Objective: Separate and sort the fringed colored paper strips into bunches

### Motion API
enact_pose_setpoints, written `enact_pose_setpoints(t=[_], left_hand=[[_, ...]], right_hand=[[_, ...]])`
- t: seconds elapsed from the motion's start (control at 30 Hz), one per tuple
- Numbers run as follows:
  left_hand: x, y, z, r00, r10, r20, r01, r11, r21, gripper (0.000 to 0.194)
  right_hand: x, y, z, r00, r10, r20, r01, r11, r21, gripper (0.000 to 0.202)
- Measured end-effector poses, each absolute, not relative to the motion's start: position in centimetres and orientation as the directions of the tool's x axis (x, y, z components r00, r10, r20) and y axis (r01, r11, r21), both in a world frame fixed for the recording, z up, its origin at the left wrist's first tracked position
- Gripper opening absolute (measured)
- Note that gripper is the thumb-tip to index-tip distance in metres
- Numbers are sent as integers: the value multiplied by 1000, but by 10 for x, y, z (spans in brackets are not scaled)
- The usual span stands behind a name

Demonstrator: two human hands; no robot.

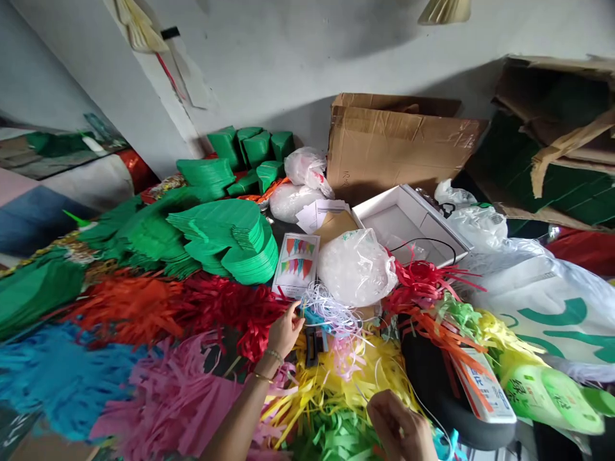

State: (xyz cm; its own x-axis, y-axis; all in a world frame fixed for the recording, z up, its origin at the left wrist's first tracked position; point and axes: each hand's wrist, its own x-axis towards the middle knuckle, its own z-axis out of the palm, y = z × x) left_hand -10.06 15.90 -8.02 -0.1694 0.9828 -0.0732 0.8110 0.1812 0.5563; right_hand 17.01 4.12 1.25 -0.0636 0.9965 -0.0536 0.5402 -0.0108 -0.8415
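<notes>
My left arm's stretched out, bare, with my left hand (285, 330) just left and on my side of the stuffed white bag (358, 267), thumb and index bent close. My right hand (401, 426)'s way nearer me than the bag, fingers curled in.

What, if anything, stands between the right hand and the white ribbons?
Between the right hand and the white ribbons lie loose yellow strips and a pink ribbon tuft; no solid barrier is visible there.
</notes>
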Motion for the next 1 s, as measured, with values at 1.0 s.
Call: enact_pose_setpoints(t=[1.0], left_hand=[[80, 210, 46, 193, 980, 41, 533, -140, 834, 36]], right_hand=[[218, 58, 4, 177, 984, -17, 221, -57, -974, 46]])
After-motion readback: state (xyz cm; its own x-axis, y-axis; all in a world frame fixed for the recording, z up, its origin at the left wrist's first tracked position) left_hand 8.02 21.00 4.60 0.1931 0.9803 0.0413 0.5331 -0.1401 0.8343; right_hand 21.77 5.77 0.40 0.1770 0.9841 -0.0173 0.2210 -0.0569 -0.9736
